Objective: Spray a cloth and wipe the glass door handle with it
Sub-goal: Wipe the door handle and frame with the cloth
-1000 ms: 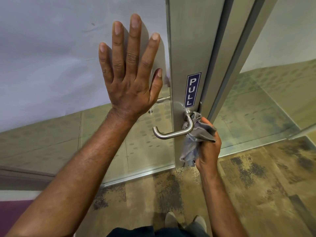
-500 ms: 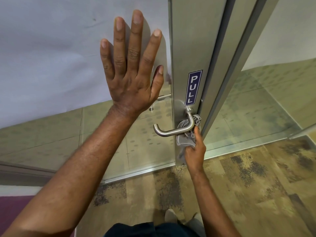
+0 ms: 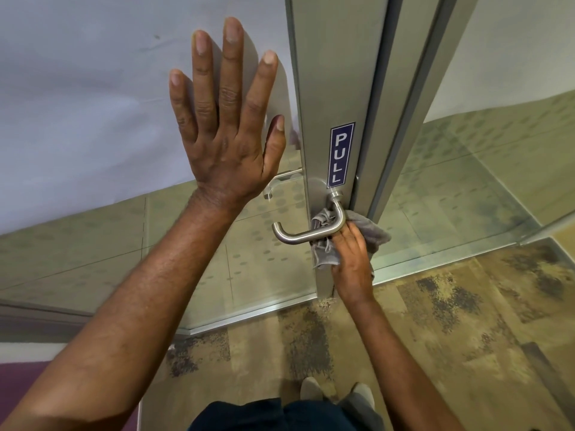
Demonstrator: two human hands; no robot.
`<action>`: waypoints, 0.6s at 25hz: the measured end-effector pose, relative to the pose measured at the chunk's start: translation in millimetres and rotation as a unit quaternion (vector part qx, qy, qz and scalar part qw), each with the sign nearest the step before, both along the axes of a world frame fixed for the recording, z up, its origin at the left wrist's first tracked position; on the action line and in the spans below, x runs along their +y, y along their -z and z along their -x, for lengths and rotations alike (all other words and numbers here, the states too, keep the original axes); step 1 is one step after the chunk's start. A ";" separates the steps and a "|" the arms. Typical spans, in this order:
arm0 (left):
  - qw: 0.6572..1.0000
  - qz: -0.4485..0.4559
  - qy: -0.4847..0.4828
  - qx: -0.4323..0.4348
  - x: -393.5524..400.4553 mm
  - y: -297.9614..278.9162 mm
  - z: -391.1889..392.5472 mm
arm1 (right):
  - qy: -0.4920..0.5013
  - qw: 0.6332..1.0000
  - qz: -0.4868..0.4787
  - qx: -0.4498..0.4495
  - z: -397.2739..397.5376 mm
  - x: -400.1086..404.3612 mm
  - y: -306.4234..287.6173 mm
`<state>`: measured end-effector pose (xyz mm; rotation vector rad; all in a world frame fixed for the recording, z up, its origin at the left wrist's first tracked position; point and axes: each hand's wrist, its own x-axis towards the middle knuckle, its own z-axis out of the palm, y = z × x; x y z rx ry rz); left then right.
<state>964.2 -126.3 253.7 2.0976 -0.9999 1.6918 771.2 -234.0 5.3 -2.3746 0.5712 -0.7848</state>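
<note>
A brushed-steel lever handle (image 3: 298, 236) sticks out from the metal door stile (image 3: 336, 73), just under a blue PULL sign (image 3: 340, 155). My right hand (image 3: 353, 262) grips a grey cloth (image 3: 370, 231) and presses it against the bend of the handle, close to the stile. Part of the cloth is bunched behind the lever and a fold hangs below it. My left hand (image 3: 228, 119) lies flat with fingers spread on the frosted glass door panel (image 3: 93, 88), left of the stile. No spray bottle is in view.
A second handle (image 3: 281, 181) shows through the glass on the far side. Right of the stile is a clear glass panel (image 3: 466, 181). Patterned carpet (image 3: 451, 321) covers the floor, and my shoes (image 3: 311, 388) stand close to the door.
My right hand with the cloth has shifted from the right side of the handle to under its bend and back up against it. My left hand stays flat on the glass.
</note>
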 end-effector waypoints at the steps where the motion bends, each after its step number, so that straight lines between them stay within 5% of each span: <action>1: 1.000 0.000 0.001 0.003 0.8 0.2 0.1 | 0.022 0.997 -0.067 -0.024 -3.7 8.1 -1.1; 3: 1.000 -0.004 0.004 0.006 0.8 0.4 2.1 | 0.067 0.958 -0.263 -0.088 -10.4 23.9 -5.8; 6: 1.000 -0.009 0.008 0.014 0.9 -1.7 4.3 | 0.139 0.842 -0.484 -0.194 -25.2 32.2 -20.3; 8: 1.000 -0.009 0.013 0.016 1.2 -2.5 5.9 | 0.139 0.870 -0.440 -0.175 -25.5 34.6 -22.9; 11: 1.000 -0.010 0.008 0.013 1.6 -3.1 5.8 | 0.066 0.981 -0.179 -0.045 -12.6 33.6 -26.3; 13: 1.000 -0.010 0.008 0.015 2.0 -2.7 5.6 | 0.044 0.997 -0.034 0.058 -5.3 24.7 -25.5; 15: 1.000 -0.008 0.010 0.014 0.7 -3.0 6.5 | 0.024 0.997 -0.003 0.073 -0.7 17.1 -27.1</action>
